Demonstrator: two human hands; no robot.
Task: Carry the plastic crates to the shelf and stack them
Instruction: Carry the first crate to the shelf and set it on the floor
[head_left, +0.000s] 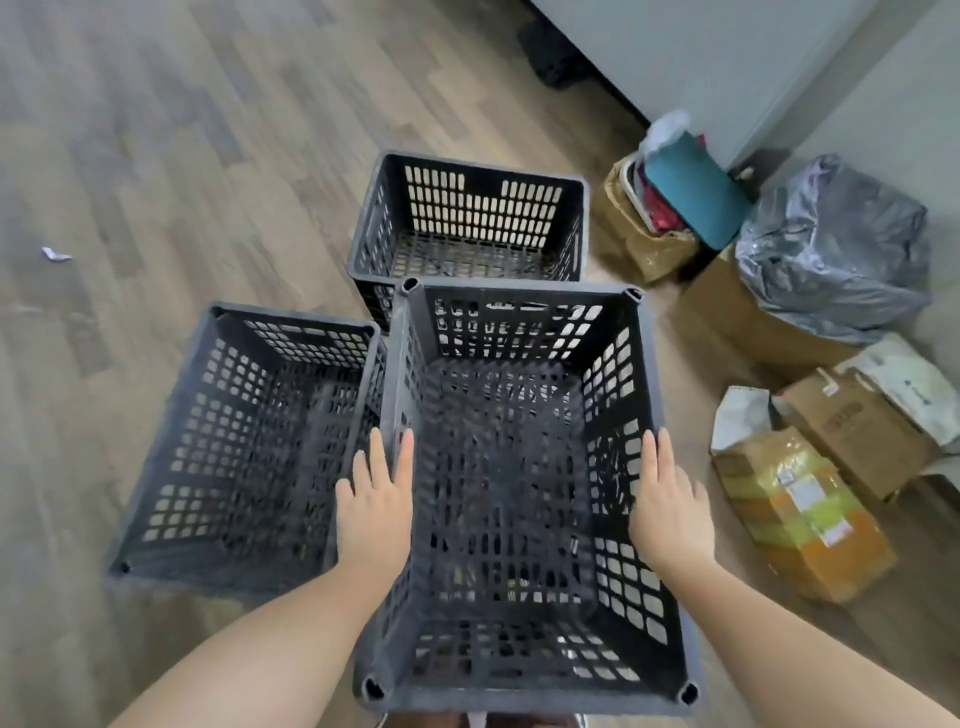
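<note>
Three plastic crates stood on the wooden floor (156, 130). Nearest crate (524, 670): closest to the person, right of centre. Left crate (156, 519): just beside it on the left, sides nearly touching. Far crate (467, 166): behind the nearest crate, close against its far rim. Left hand (376, 499): on the nearest crate's left rim. Right hand (670, 504): on its right rim. Right of the crates, along the wall (883, 119): an open cardboard box of items (649, 249) farthest back, a bagged box (831, 249) nearer, then taped parcels (810, 519) nearest. Paper scrap (54, 254): on the floor, far left, well apart.
</note>
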